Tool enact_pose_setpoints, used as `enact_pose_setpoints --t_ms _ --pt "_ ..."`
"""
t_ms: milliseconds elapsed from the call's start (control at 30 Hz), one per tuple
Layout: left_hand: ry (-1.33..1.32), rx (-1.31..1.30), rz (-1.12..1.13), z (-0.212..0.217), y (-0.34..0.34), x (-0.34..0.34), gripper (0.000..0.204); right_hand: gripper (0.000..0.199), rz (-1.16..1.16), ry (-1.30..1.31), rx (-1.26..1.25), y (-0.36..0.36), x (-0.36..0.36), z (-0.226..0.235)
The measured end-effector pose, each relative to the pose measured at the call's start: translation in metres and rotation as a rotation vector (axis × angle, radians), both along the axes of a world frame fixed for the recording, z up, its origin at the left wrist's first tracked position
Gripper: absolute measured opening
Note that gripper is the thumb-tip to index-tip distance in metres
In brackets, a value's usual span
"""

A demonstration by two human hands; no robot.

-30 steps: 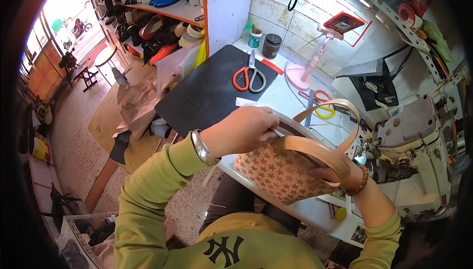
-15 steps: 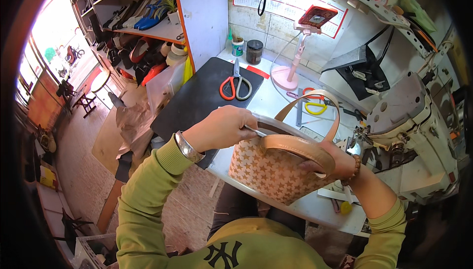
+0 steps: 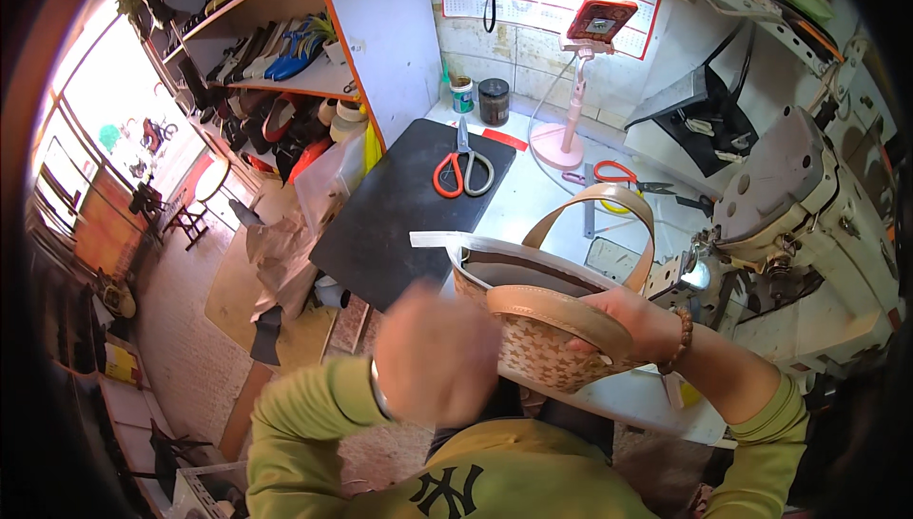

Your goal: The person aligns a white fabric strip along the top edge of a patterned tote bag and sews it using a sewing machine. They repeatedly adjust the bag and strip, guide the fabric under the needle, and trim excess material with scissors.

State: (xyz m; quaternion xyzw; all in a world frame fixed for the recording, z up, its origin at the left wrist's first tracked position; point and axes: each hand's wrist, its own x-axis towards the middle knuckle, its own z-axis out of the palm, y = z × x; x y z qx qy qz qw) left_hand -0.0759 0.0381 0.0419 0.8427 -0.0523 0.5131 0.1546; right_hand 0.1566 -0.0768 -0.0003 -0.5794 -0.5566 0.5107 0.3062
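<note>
A pale handbag [image 3: 537, 350] with a tan star pattern and two tan handles stands tilted at the table's front edge, its top gaping. From its upper left corner a white strip [image 3: 433, 240] sticks out. My right hand [image 3: 635, 321] grips the bag's right side by the near handle, thumb over the rim and fingertips on the front. Smeared by motion, my left hand [image 3: 437, 357] is in front of the bag's left end; whether it touches the bag or holds anything cannot be made out.
Scissors with one red and one grey handle [image 3: 463, 172] lie on a black mat [image 3: 399, 205]. Behind the bag are red-handled scissors [image 3: 618, 173] and a pink phone stand [image 3: 559, 145]. A sewing machine [image 3: 775, 186] stands at right; shelves of shoes [image 3: 276, 53] are at left.
My left hand has left the bag's top edge and moved down toward my body. The white strip now shows at that corner. My right hand still grips the bag.
</note>
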Motion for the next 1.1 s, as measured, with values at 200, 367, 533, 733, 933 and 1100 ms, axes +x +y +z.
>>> enact_pose_setpoints --t_ms 200,367,533,733,933,1100 --pt "0.067 0.236 0.016 -0.062 -0.032 0.006 0.021 0.021 0.037 -0.042 0.071 -0.001 0.001 0.000" --pt "-0.154 -0.409 0.208 -0.045 -0.007 0.012 0.022 0.020 0.051 -0.149 0.077 0.000 0.002 0.002" --pt "0.502 -0.505 0.003 0.000 0.043 0.015 0.026 0.023 0.042 -0.205 0.094 0.000 0.000 0.004" --pt "1.036 -0.418 -0.307 0.009 0.062 0.035 0.032 0.025 0.097 -0.336 0.064 -0.002 -0.002 0.014" --pt "1.302 -0.253 -0.330 0.003 0.067 0.053 0.017 0.030 0.124 -0.358 0.003 -0.003 -0.001 0.022" --pt "1.207 -0.272 -0.247 -0.004 0.071 0.047 0.012 0.028 0.093 -0.330 -0.032 -0.017 0.010 0.030"
